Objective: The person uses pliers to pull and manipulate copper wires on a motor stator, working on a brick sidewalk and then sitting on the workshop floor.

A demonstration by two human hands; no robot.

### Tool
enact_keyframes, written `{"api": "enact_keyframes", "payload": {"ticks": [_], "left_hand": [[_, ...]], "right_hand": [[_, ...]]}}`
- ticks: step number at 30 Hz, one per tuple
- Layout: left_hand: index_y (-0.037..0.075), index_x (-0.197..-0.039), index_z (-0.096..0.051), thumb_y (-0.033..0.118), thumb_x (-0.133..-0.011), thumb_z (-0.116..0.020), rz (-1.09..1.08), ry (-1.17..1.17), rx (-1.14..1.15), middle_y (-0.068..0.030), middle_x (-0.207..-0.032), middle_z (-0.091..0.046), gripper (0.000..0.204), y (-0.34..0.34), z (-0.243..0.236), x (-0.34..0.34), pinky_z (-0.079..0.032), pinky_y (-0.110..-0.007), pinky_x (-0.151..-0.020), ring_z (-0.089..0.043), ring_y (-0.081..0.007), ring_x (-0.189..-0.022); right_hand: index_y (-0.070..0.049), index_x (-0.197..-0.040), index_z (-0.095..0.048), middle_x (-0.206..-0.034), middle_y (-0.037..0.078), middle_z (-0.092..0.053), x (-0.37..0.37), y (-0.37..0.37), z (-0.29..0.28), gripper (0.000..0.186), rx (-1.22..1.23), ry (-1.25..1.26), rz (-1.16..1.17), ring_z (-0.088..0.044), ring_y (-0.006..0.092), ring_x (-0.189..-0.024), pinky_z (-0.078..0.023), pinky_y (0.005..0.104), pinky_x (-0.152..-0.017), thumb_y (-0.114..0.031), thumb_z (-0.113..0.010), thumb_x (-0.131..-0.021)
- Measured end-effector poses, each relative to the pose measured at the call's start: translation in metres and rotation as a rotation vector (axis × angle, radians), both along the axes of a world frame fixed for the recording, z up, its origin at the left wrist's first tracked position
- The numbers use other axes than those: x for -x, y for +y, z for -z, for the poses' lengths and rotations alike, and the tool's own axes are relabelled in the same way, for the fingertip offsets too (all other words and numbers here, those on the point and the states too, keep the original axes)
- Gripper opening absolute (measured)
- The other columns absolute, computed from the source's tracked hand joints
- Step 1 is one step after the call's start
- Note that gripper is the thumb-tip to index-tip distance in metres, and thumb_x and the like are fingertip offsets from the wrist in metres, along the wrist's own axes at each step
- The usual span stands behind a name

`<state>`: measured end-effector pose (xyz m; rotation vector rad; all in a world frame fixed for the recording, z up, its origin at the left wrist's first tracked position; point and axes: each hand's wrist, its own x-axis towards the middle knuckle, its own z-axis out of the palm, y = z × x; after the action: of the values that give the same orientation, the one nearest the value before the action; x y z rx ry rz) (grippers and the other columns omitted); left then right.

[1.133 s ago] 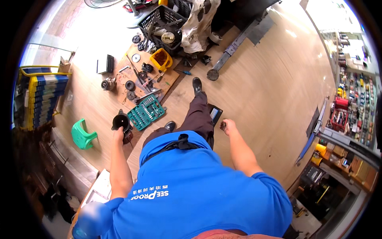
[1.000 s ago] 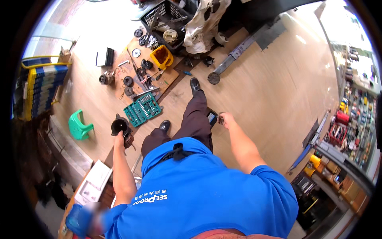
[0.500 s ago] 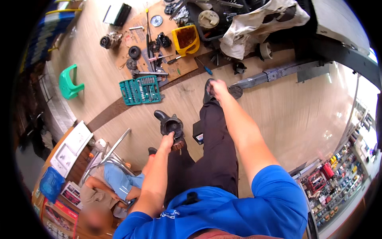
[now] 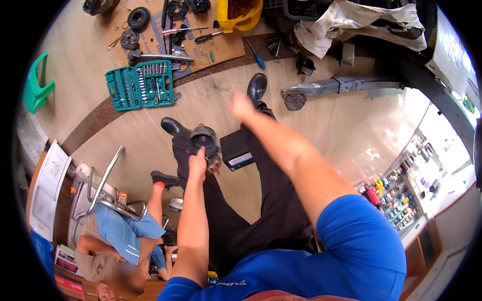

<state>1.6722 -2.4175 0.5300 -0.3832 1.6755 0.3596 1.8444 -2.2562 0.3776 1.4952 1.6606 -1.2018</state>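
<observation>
My left hand (image 4: 199, 159) grips a dark, round motor part (image 4: 203, 138) with a hollow centre, held out above my left leg. Reddish-brown bits show at its lower edge, by the fingers. Over the floor short of my right boot (image 4: 257, 88), my right hand (image 4: 242, 106) is smeared by motion. Nothing can be made out in it, and its fingers are not clear. Between my legs a black box (image 4: 236, 145) with a pale label rests on the floor.
Ahead, a green socket set case (image 4: 139, 85) lies open beside cardboard (image 4: 226, 50) strewn with tools and parts. A yellow container (image 4: 240, 15), a blue-handled screwdriver (image 4: 259, 60) and a grey metal lift arm (image 4: 346, 85) lie beyond. To the left are a green stool (image 4: 37, 85) and a seated person (image 4: 118, 231).
The view has shifted, so the case and cardboard sit higher and further left. My right hand has moved left, away from my right boot. The left still grips the motor part; the box shows more fully.
</observation>
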Motion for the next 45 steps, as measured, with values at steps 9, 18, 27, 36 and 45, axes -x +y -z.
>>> {"api": "enact_keyframes", "payload": {"ticks": [9,18,27,36,45], "left_hand": [[-0.001,-0.098,-0.066,0.036,-0.098,-0.05,-0.16,-0.027,-0.137,-0.0082,-0.08,-0.069,0.04,0.002,0.042,0.098,-0.05,-0.03,-0.061,-0.065,-0.0165,-0.067],[0.0,-0.122,-0.06,0.025,-0.098,-0.055,-0.595,0.057,-0.163,-0.0084,-0.11,-0.068,0.035,-0.009,-0.015,0.068,-0.054,-0.035,-0.083,-0.068,-0.0208,-0.094],[0.0,-0.107,-0.063,0.031,-0.098,-0.055,-0.278,-0.004,-0.171,-0.0059,-0.089,-0.068,0.033,0.044,0.05,0.102,-0.054,-0.03,-0.065,-0.067,-0.0159,-0.073],[0.002,-0.096,-0.066,0.04,-0.099,-0.05,-0.217,0.277,-0.157,-0.0045,-0.067,-0.064,0.041,0.067,0.062,0.111,-0.043,-0.025,-0.044,-0.057,-0.0119,-0.05],[-0.003,-0.125,-0.055,0.04,-0.104,-0.039,-0.227,0.455,-0.418,-0.0127,-0.11,-0.064,0.05,0.054,0.063,0.138,-0.054,-0.028,-0.066,-0.064,-0.0166,-0.079]], "right_hand": [[-0.002,-0.102,-0.07,-0.106,0.014,-0.067,0.022,-0.267,-0.319,0.024,0.599,0.094,-0.76,-0.064,0.0311,-0.101,-0.052,0.0527,-0.081,-0.011,-0.056,-0.085],[0.002,-0.12,-0.053,-0.121,0.025,-0.05,0.003,-0.206,-0.405,0.039,0.405,0.059,0.209,-0.044,0.043,-0.12,-0.037,0.0453,-0.105,-0.005,-0.058,-0.083],[0.001,-0.091,-0.06,-0.08,0.019,-0.064,0.043,0.046,-0.127,0.029,0.284,0.274,0.444,-0.066,0.0306,-0.074,-0.054,0.0398,-0.067,-0.026,-0.067,-0.084],[-0.004,-0.107,-0.059,-0.108,0.013,-0.06,-0.216,0.192,0.189,0.022,-0.256,0.222,1.589,-0.062,0.0282,-0.098,-0.061,0.0408,-0.078,0.0,-0.065,-0.086],[-0.008,-0.107,-0.063,-0.1,0.004,-0.065,-0.22,0.222,0.216,0.032,-0.008,0.238,1.508,-0.058,0.0167,-0.079,-0.039,0.0224,-0.047,-0.009,-0.077,-0.078]]}}
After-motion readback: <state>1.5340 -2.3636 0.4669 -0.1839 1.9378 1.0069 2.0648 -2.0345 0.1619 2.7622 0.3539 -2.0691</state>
